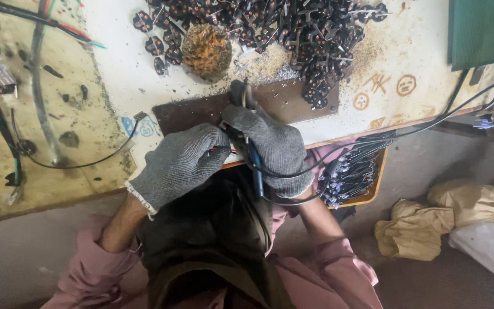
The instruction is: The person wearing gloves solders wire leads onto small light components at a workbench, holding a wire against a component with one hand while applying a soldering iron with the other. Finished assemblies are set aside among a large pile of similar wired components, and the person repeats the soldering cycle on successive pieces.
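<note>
Both grey knit-gloved hands meet at the near table edge: left hand (181,163) pinches thin red wire (227,150) steady, while right hand (275,149) is wrapped around a blue-handled soldering tool (254,163), tip on the dark brown work plate (281,100). Black small parts pile (293,34) sits far, within reach.

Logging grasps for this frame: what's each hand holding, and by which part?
Right hand grips a soldering iron around its blue handle, tip toward the brown work plate. Left hand pinches thin red wires near their ends.

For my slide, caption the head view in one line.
Two grey-gloved hands, left hand and right hand, grip a blue-handled tool over a brown plate beside small black parts.
</note>
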Tool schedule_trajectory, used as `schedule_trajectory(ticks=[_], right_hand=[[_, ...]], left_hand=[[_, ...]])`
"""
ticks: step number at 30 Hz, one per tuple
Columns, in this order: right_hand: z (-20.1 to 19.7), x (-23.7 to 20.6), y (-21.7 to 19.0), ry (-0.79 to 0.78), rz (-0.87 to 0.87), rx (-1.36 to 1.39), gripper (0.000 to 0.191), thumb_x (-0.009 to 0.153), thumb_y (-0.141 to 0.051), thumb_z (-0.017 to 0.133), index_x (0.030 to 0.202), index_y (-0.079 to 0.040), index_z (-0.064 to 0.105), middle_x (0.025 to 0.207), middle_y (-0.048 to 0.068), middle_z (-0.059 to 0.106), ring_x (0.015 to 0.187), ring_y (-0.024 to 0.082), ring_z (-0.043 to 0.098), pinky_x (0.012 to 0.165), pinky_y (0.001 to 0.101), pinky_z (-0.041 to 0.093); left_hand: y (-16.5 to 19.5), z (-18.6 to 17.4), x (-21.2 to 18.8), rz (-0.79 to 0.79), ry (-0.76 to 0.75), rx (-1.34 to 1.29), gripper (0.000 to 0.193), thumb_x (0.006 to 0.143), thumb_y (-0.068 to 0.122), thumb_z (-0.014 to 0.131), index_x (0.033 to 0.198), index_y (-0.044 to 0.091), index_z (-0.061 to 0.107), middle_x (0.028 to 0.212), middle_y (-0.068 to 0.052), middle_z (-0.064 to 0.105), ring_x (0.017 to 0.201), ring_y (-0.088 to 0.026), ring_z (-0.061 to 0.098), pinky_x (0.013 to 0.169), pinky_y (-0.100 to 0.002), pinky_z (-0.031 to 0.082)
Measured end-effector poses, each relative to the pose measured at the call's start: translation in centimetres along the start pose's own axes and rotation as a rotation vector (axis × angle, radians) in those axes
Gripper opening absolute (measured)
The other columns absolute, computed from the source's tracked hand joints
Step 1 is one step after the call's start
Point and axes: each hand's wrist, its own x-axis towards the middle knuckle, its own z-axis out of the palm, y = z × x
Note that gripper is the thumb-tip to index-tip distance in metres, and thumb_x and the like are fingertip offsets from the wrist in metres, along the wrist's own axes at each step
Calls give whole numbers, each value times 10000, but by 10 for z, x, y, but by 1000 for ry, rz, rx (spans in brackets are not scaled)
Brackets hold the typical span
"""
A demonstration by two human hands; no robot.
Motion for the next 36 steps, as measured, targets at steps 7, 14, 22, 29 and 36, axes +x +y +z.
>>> schedule_trajectory(ticks=[7, 14, 22, 29, 36], right_hand=[[-1, 8, 1, 13, 63, -23, 345, 967, -238, 744, 1287, -131, 670, 1278, 109, 722, 1126, 298, 726, 928, 373, 584], [6, 1, 8, 208, -46, 232, 452, 931, -55, 837, 1302, -93, 581, 1340, 132, 675, 1181, 285, 729, 1004, 355, 598], [11, -22, 2, 199, -28, 121, 407, 856, -103, 877, 1221, -119, 701, 1155, 97, 768, 999, 231, 785, 872, 324, 629], [18, -21, 7, 210, -42, 39, 472, 856, -164, 866, 1279, -106, 664, 1216, 113, 743, 1064, 289, 761, 922, 353, 617], [24, -26, 15, 227, -4, 163, 386, 954, -128, 824, 1293, -108, 639, 1213, 108, 753, 1096, 275, 782, 948, 352, 633]], left_hand=[[-2, 1, 1, 17, 0, 19, 111, 950, 139, 674, 1004, 50, 634, 999, -172, 661, 895, -410, 658, 736, -476, 524], [0, 2, -2, -12, 43, -20, 123, 974, 149, 685, 1010, 40, 641, 1006, -156, 692, 895, -381, 689, 751, -445, 533], [-13, 3, -9, -242, 34, -267, 171, 983, 162, 663, 1090, 28, 663, 931, -103, 709, 789, -249, 703, 718, -357, 551], [16, 4, -3, -53, 64, -8, 132, 1006, 135, 659, 1080, 29, 640, 1065, -173, 669, 937, -366, 689, 776, -427, 532], [14, -6, 6, 76, 138, 166, 118, 987, 106, 671, 1094, 75, 633, 1100, -146, 683, 990, -367, 691, 814, -439, 547]])
